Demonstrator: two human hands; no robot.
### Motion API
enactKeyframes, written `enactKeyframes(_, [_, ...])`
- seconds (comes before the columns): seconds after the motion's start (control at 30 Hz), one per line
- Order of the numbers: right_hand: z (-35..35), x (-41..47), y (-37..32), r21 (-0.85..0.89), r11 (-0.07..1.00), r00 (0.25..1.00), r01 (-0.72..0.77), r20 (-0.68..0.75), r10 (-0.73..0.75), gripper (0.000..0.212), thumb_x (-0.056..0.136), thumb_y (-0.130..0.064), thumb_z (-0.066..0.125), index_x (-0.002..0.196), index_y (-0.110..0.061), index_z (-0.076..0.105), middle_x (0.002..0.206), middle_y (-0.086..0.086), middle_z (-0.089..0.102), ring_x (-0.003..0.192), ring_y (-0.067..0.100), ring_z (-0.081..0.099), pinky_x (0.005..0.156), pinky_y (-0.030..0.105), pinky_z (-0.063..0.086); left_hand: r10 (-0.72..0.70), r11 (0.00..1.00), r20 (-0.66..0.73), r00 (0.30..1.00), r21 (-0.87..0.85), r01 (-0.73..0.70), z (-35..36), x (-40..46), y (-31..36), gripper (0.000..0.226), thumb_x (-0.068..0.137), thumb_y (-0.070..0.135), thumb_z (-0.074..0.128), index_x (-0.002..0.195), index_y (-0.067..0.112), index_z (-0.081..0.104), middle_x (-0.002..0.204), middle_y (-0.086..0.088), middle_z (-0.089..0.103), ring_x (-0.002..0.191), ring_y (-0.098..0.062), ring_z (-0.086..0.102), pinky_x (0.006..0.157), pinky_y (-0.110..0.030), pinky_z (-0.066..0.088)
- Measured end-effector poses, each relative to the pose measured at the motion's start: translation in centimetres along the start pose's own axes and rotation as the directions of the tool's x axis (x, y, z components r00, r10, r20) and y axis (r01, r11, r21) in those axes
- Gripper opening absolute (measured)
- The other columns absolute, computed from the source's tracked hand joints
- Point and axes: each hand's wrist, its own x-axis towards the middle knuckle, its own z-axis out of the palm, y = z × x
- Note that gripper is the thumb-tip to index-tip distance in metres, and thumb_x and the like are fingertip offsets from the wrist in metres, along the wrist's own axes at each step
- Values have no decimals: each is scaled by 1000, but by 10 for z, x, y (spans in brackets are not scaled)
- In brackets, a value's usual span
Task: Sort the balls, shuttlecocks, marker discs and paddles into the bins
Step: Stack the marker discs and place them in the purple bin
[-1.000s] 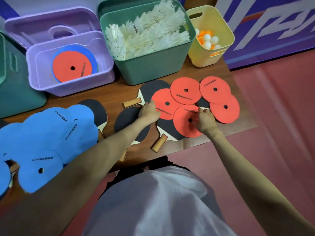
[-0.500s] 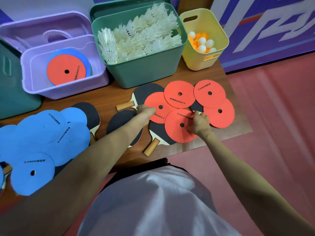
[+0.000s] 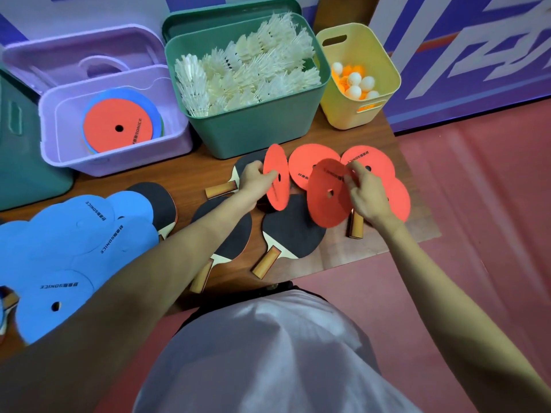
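Pinching a red marker disc (image 3: 278, 177) at its near edge, the left hand (image 3: 253, 180) holds it tilted almost on edge, lifted off the wooden table (image 3: 343, 254). The right hand (image 3: 368, 198) grips a second red disc (image 3: 328, 195) by its right rim, thumb and fingers curled round it, the disc raised and slanted toward the person.

Nearest the person, below both grips: two black paddles (image 3: 293, 231), faces up, wooden handles pointing toward the table's near edge. Another paddle handle (image 3: 354, 226) shows just under the right wrist. Left of the left forearm, well apart from the grip, a spread of blue marker discs (image 3: 74, 248) overlaps another black paddle (image 3: 161, 204).

Just beyond the held discs, three more red discs (image 3: 304, 169) lie flat and overlapping on the table; one sits partly behind the right hand. A further paddle lies under the left hand, its handle (image 3: 220, 189) sticking out to the left.

Farther back, left to right: a lilac bin (image 3: 119, 162) holding a red disc on top of blue ones; a green bin (image 3: 253, 126) heaped with white shuttlecocks (image 3: 247, 73); a yellow bin (image 3: 384, 61) with white and orange balls (image 3: 354, 83). A dark green container (image 3: 18, 162) stands at far left.
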Motion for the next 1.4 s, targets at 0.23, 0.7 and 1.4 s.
enactKeyframes(0.23, [0,3,-29,481,875,993,58,-122,1,8,93,-13,49,96,-13,56,85,-5,56,78,4,50,75,23,40,-14,932,-78,997,-361,-15,-48,-8,-5,18,90,7,60,77,16,50,78,1,57,73,-14,55,66,-21,46])
enactKeyframes(0.7, [74,24,-89,693,713,994,-108,81,71,9,94,-6,57,98,-14,59,91,-6,62,74,-7,58,75,16,45,-131,464,452,882,-759,458,-73,-26,7,66,98,61,22,115,12,63,109,-12,69,101,-25,64,86,-38,48])
enactKeyframes(1.4, [86,138,9,-381,921,934,-86,292,208,73,79,-14,64,143,-6,29,144,17,37,128,41,36,106,43,30,-203,723,107,973,-654,223,-65,8,-22,26,94,6,58,118,14,54,115,-12,62,96,-21,61,94,-38,49])
